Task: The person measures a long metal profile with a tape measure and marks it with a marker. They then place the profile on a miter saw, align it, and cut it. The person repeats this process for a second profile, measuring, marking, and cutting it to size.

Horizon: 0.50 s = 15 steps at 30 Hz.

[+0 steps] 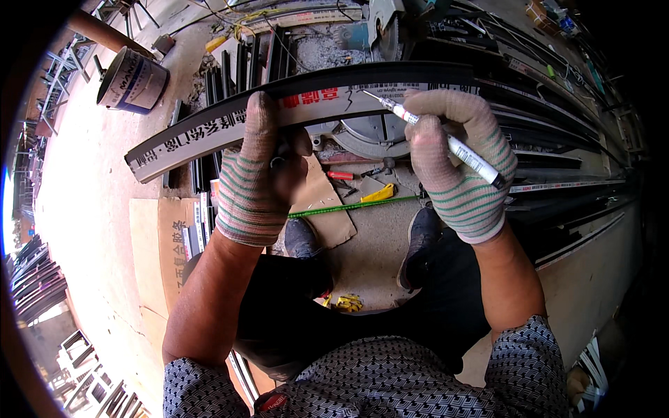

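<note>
A long dark metal profile (188,145), faced with a white printed film, lies crosswise in front of me. My left hand (252,184), in a striped knit glove, grips it with the thumb on the film and the fingers partly hidden and blurred. My gloved right hand (463,167) closes around a white marker pen (474,159) with a dark end. The pen's thin tip is at the film, beside a small dark handwritten stroke (350,99).
Beyond the profile stands a mitre saw (373,134). Dark profiles (550,161) pile up at right. A bucket (145,82) stands far left, cardboard (155,254) nearer. Between my feet lie a yellow utility knife (380,194), a red-handled tool (340,175) and a green strip (348,207).
</note>
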### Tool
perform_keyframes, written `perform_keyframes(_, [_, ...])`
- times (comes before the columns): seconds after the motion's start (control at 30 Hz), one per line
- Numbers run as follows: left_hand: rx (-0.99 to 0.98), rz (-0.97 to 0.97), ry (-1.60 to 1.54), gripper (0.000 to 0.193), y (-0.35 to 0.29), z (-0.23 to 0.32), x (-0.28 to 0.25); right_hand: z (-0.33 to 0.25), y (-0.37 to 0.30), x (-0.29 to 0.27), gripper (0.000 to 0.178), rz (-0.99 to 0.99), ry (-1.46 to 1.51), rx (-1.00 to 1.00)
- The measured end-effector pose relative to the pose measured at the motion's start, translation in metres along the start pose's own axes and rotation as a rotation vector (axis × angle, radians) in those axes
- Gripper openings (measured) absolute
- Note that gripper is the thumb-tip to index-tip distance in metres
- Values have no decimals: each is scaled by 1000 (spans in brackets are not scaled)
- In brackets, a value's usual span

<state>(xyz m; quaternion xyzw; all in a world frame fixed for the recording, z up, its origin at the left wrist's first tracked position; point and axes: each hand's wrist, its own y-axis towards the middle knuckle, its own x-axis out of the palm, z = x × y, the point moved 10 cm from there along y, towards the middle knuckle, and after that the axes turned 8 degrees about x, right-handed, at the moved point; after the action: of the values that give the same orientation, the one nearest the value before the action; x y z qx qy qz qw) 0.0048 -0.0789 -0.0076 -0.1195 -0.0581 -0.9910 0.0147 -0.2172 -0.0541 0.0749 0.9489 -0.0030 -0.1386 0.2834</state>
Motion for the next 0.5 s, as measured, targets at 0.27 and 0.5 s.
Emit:
perform_keyframes(0.27, [-197, 7, -182, 45, -3, -4, 7, 2, -1, 1, 13, -26, -6, 17])
perform_keyframes(0.5, [-183, -13, -166, 45, -3, -2, 5, 1, -1, 3, 10, -43, -2, 21])
